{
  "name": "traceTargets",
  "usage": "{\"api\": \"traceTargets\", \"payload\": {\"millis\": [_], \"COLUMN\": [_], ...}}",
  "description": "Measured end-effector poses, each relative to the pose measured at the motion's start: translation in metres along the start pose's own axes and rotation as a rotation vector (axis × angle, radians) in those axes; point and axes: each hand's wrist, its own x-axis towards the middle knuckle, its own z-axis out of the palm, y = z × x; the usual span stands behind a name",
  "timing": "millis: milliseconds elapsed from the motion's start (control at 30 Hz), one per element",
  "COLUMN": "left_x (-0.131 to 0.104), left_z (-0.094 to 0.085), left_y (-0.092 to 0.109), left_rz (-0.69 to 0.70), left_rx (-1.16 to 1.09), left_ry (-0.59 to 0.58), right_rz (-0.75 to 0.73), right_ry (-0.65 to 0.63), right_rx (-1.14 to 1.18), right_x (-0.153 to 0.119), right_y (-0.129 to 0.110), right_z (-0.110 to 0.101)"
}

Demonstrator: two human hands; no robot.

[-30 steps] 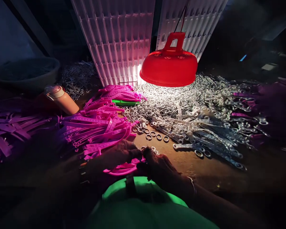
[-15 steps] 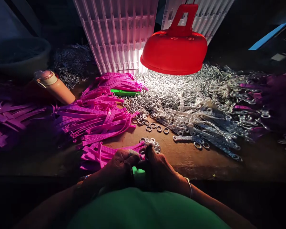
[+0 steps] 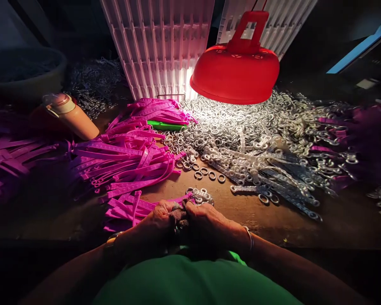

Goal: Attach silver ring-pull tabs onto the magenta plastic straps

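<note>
My left hand (image 3: 161, 216) and my right hand (image 3: 209, 218) meet at the table's near edge, fingertips pressed together. Dark coverings wrap some of the fingertips. Whatever lies between them is hidden by the fingers and shadow. Just beyond the fingers sits a small heap of metal rings (image 3: 205, 195). Pink plastic straps (image 3: 122, 214) lie beside my left hand, one reaching behind the fingers toward the rings. A larger pile of pink straps (image 3: 130, 161) spreads farther back on the left.
A red lamp (image 3: 235, 76) hangs over a big heap of metal rings (image 3: 241, 123). Pale ribbed panels (image 3: 161, 51) stand behind. Clear-looking straps with rings (image 3: 273, 178) lie to the right. At the left are an orange bottle (image 3: 76, 118) and a tub (image 3: 55, 76).
My hands have come closer together, closing the gap between them. The pink bit seen between the fingertips is now hidden. The view has shifted slightly.
</note>
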Motion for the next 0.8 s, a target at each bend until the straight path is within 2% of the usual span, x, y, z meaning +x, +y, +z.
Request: {"api": "traceTargets", "payload": {"millis": [67,100,133,200,267,333,400,500,633,700,800], "left_x": [-0.006,-0.01,-0.014,-0.02,-0.023,-0.023,-0.022,-0.017,0.004,0.02,0.046], "left_z": [-0.005,-0.011,-0.018,-0.039,-0.061,-0.08,-0.091,-0.087,-0.059,-0.047,-0.038], "left_y": [0.014,0.021,0.027,0.033,0.029,0.018,0.007,0.002,0.022,0.035,0.044], "left_rz": [0.084,0.143,0.201,0.204,0.147,0.1,0.058,0.138,0.419,0.451,0.399], "left_rx": [0.233,0.388,0.543,0.768,0.895,0.988,1.066,1.137,1.214,1.337,1.487], "left_ry": [-0.028,-0.003,0.066,0.247,0.38,0.409,0.433,0.529,0.637,0.657,0.72], "right_rz": [-0.041,-0.051,-0.054,-0.037,-0.021,-0.039,-0.093,-0.103,0.116,0.237,0.372], "right_ry": [0.031,0.066,0.105,0.183,0.225,0.247,0.272,0.387,0.631,0.676,0.655], "right_rx": [-0.055,-0.101,-0.148,-0.228,-0.277,-0.318,-0.366,-0.428,-0.549,-0.643,-0.77], "right_x": [0.0,0.0,0.0,-0.002,-0.006,-0.01,-0.013,-0.013,0.004,0.018,0.039], "right_y": [0.003,0.005,0.006,0.01,0.012,0.014,0.019,0.035,0.068,0.084,0.103], "right_z": [-0.002,-0.002,-0.003,-0.005,-0.005,-0.005,-0.006,-0.013,-0.042,-0.059,-0.078]}}
